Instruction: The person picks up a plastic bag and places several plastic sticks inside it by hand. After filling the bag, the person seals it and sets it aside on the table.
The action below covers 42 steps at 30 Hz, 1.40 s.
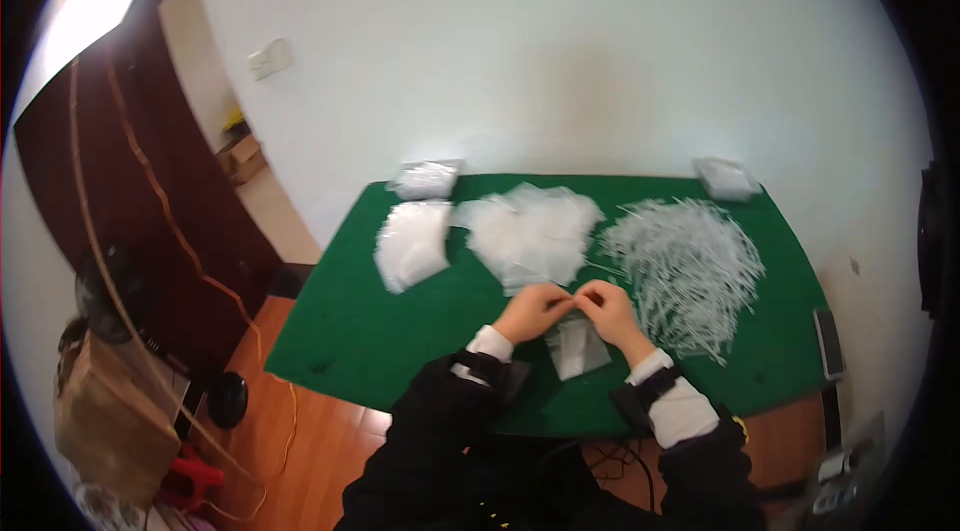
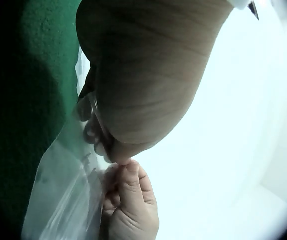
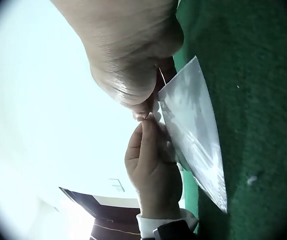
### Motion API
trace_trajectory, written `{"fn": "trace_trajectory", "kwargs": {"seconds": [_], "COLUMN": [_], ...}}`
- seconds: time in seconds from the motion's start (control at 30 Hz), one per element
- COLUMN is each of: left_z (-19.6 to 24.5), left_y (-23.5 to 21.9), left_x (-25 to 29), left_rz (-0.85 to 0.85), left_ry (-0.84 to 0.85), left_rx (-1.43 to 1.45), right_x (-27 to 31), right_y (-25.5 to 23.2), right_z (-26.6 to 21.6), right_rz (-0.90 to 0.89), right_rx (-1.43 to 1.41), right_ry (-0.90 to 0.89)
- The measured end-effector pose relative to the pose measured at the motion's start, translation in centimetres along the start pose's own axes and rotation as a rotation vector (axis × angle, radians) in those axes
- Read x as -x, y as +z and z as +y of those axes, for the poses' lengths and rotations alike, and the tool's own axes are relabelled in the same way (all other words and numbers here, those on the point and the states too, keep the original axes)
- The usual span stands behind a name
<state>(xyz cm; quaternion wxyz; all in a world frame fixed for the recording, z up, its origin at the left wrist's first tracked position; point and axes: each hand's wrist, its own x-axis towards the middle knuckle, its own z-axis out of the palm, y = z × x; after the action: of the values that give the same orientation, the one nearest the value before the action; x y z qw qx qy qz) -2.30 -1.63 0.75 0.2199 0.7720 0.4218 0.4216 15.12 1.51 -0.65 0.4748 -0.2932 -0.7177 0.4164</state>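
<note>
My two hands meet over the green table (image 1: 340,331). A small clear plastic bag (image 1: 578,347) hangs below them, its lower part lying on the cloth. My left hand (image 1: 558,304) pinches the bag's top edge from the left. My right hand (image 1: 591,300) pinches it from the right, fingertips almost touching. In the left wrist view the left hand (image 2: 114,150) fills the top, with the right hand (image 2: 128,200) below and the bag (image 2: 58,200) beside them. The right wrist view shows the right hand (image 3: 143,112), the left hand (image 3: 151,160) and the bag (image 3: 193,125). A thin clear strip shows by the right fingers.
A heap of thin clear sticks (image 1: 690,261) lies right of the hands. Two piles of clear bags (image 1: 530,231) (image 1: 410,243) sit behind and to the left. Small stacks of packets rest at the back corners (image 1: 425,178) (image 1: 725,176). A phone-like slab (image 1: 828,343) lies at the right edge.
</note>
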Motion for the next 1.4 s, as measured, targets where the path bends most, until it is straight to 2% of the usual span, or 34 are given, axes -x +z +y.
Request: {"fn": "trace_trajectory", "kwargs": {"seconds": [0.1,0.17,0.27,0.47,0.6,0.73,0.83,0.93,1.07,1.13,1.3,1.4], "left_z": [0.2,0.1,0.1,-0.3,-0.5,-0.4,-0.4,-0.1,-0.6,-0.4,-0.7,-0.6], "left_y": [-0.2,-0.5,-0.6,-0.8,-0.7,-0.7,-0.5,-0.4,-0.5,-0.6,-0.6,-0.7], "left_x": [0.0,0.1,0.2,0.1,0.3,0.3,0.1,0.1,0.1,0.2,0.3,0.2], "left_rz": [0.013,0.018,-0.007,0.013,0.001,-0.031,-0.067,-0.024,-0.072,-0.043,-0.028,-0.09], "left_ry": [0.009,0.022,-0.107,-0.113,-0.115,-0.054,0.047,0.047,0.059,-0.069,-0.174,-0.226], "left_rx": [0.0,0.009,0.048,0.019,-0.023,-0.093,-0.129,-0.115,-0.122,-0.133,-0.079,-0.042], "right_x": [0.1,0.1,0.1,-0.1,0.0,0.0,0.0,0.1,0.0,-0.1,-0.2,-0.2], "right_y": [0.1,0.0,-0.2,-0.5,-0.7,-0.3,-0.3,-0.4,-0.7,-1.3,-1.9,-1.8], "right_z": [-0.5,-0.2,-0.2,0.7,0.5,-0.4,-1.0,-1.2,-0.5,0.0,0.1,0.3], "right_rz": [0.005,0.119,0.17,0.251,0.234,0.133,-0.052,-0.083,-0.075,-0.062,0.054,0.124], "right_rx": [0.038,0.094,0.094,0.056,0.08,0.165,0.46,0.449,0.482,0.453,0.388,0.2], "right_ry": [-0.027,-0.018,-0.011,0.004,0.029,0.003,-0.269,-0.188,-0.137,-0.12,-0.04,0.073]}}
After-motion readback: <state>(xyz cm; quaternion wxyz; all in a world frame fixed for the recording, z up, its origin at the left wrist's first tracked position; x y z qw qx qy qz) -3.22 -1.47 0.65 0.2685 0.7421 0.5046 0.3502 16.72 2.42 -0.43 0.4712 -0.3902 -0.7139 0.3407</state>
